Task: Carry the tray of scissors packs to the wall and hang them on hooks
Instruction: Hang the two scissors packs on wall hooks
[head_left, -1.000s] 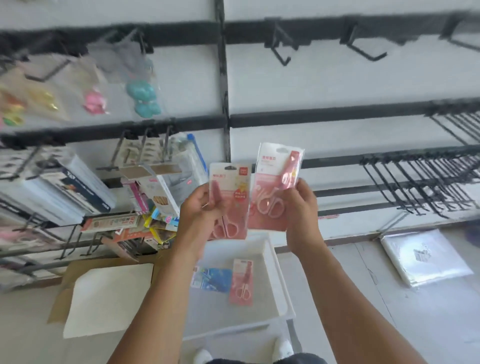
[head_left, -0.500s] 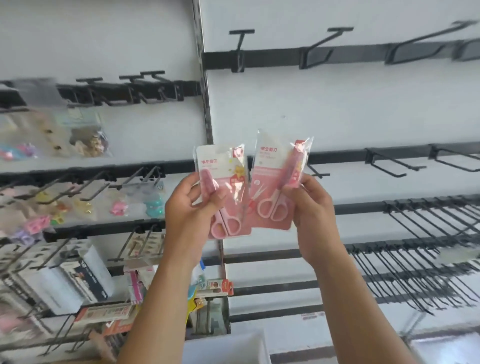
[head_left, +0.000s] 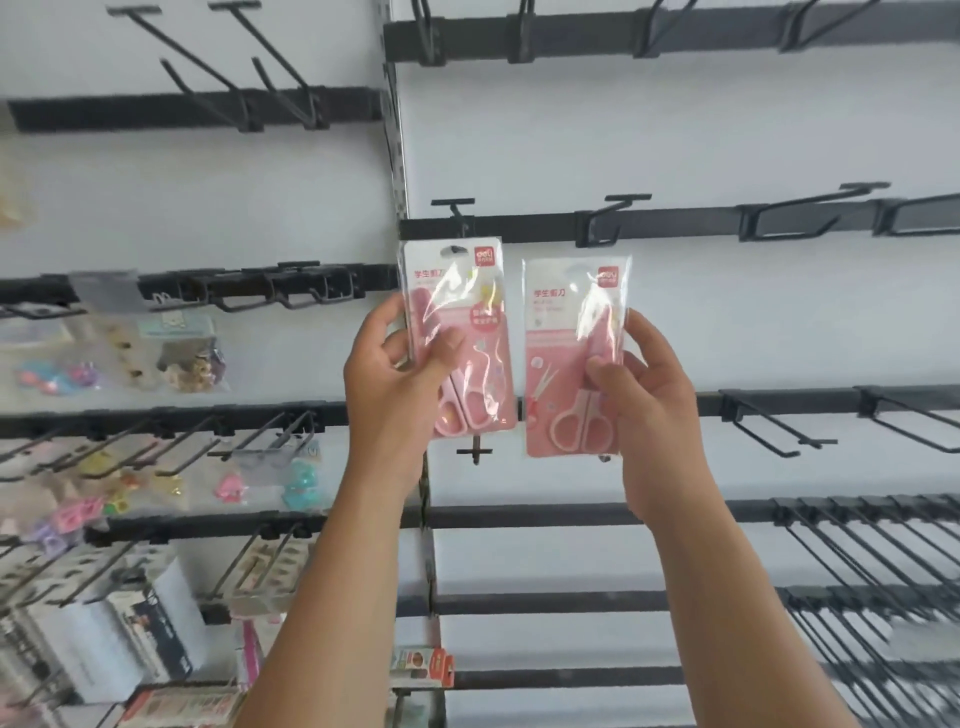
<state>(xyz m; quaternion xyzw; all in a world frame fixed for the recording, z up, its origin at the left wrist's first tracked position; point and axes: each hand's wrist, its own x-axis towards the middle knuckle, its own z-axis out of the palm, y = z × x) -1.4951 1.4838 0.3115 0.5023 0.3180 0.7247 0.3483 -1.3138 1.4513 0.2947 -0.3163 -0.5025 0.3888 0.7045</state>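
Before the hook wall, each hand gripping a pink pack, seemingly "deli"-branded.

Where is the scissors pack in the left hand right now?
Head view, centre: the left scissors pack is raised at the wall, its hang hole by an empty hook, beside the right hand's pack.

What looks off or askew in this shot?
Nothing stands out. Both scissors packs, left and right, are upright and intact, one in each hand; the left pack's hang hole sits at a hook.

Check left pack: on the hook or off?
Cannot tell. The left hand holds the left pack with its hang hole at the hook, not visibly threaded.
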